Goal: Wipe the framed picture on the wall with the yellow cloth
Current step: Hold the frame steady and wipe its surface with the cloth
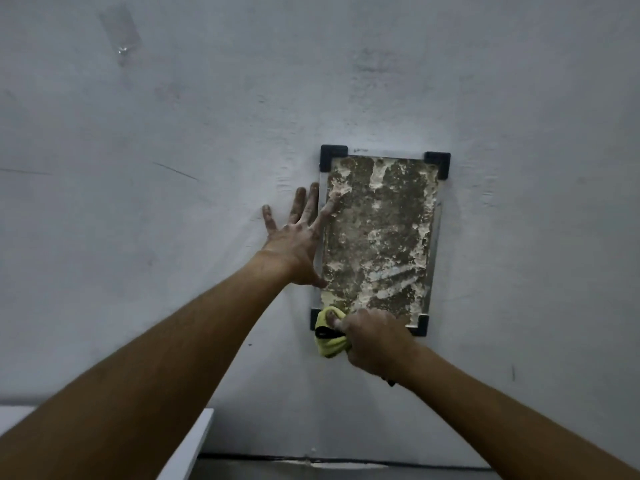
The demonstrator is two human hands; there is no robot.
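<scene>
A: Hands first: the left hand point(298, 237) lies flat, fingers straight and spread, holding nothing, across the wall point(173, 133) and the left edge of the framed picture point(377, 237).
B: And the right hand point(375, 341)?
A: Curled tight round the bunched yellow cloth point(334, 346), at the picture's lower-left corner. Pale smears blotch the picture's face.

The grey wall point(485, 81) carries a framed picture point(377, 237). A strip of clear tape point(121, 32) sticks at upper left.
</scene>
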